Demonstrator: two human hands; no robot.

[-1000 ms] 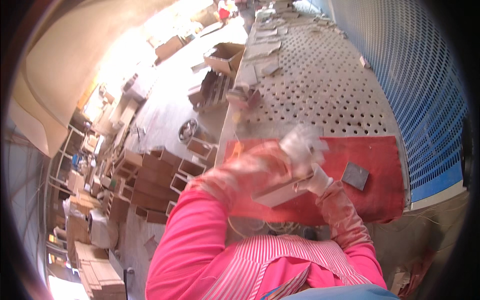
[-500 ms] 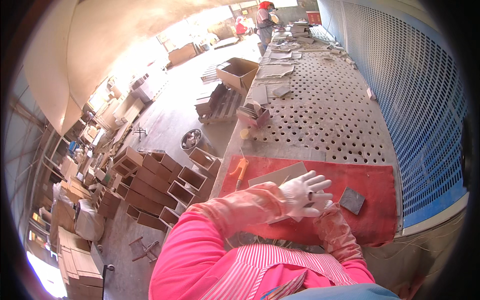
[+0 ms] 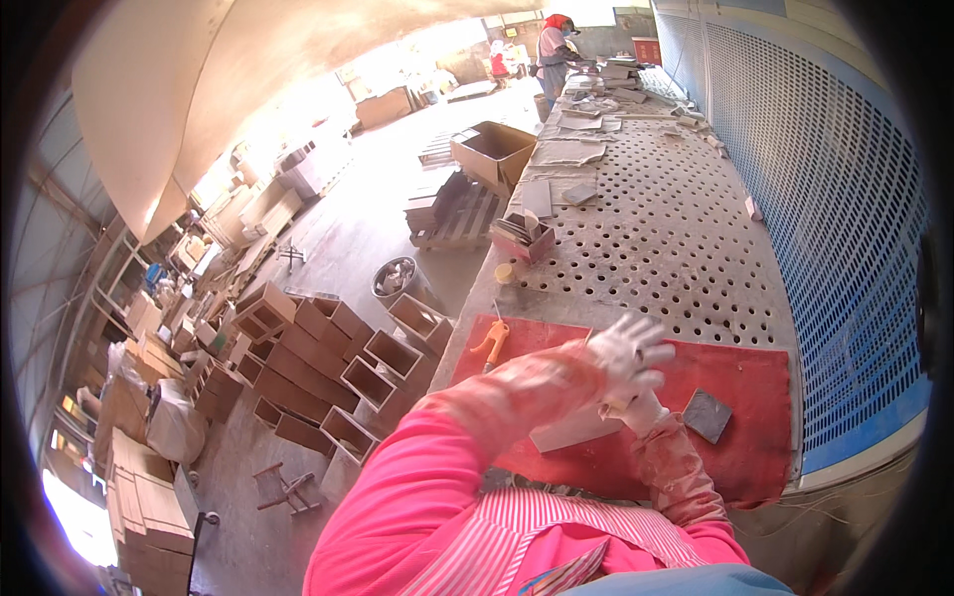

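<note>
Both my hands wear white gloves above a red cloth (image 3: pixel 755 382) on the bench. My left hand (image 3: pixel 628 360) is open, fingers spread and blurred by motion, dark marks on the glove. It crosses over my right hand (image 3: pixel 641 409), whose fingers are partly hidden behind it. Below my left forearm lies a flat light-grey piece (image 3: pixel 574 431), mostly covered by the arm. A dark grey square tile (image 3: pixel 708 415) rests on the cloth to the right of my right hand. Left of my hands is an orange pistol-shaped tool (image 3: pixel 490 343) with a thin tip.
Beyond the cloth runs a perforated bench top (image 3: pixel 656 228) with flat pieces, a small box of pieces (image 3: pixel 523 238) and a round yellowish container (image 3: pixel 505 274). A blue mesh panel (image 3: pixel 825 169) borders the right. Brown boxes (image 3: pixel 318 363) stand left; another person (image 3: pixel 555 55) works far off.
My left hand has shifted slightly upward and turned over my right hand, more of which now shows. The whole view has swung a little, moving the scene rightward.
</note>
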